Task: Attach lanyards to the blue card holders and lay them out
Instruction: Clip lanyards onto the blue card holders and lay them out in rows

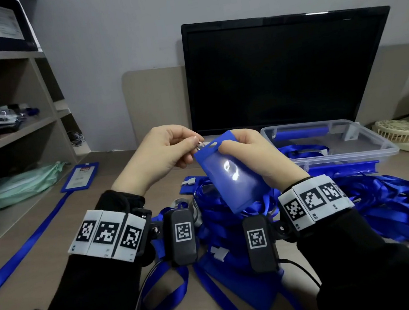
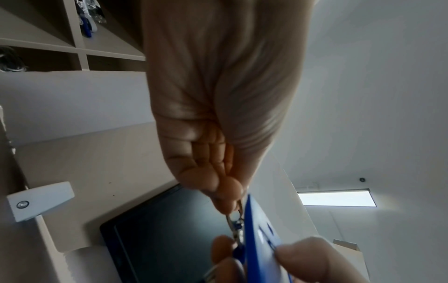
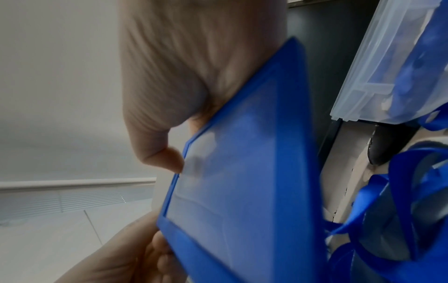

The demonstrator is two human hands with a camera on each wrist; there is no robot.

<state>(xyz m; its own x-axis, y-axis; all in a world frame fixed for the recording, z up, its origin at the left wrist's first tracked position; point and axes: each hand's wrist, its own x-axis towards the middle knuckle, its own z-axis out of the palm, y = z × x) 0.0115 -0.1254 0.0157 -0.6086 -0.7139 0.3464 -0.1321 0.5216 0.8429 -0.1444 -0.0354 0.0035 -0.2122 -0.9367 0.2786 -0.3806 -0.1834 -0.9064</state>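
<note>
Right hand (image 1: 255,159) grip clamps blue card holder (image 1: 228,172) tilted above bench (image 1: 43,254), slot facing left hand (image 1: 157,158), whose grip pinches metal lanyard clip (image 1: 200,145) for hooking.

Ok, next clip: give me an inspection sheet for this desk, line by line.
Surface: beige desk, largely covered right of centre.
Job's things: blue card holder held up; metal lanyard clip at its top slot; one finished holder laid out far left.
Clutter: lanyard pile; clear plastic bin; green bag.
Grippers: left hand pinches the clip; right hand grips the holder.
Cables: black wrist-camera lead.
Surroundings: dark monitor, shelf unit, small fan.
</note>
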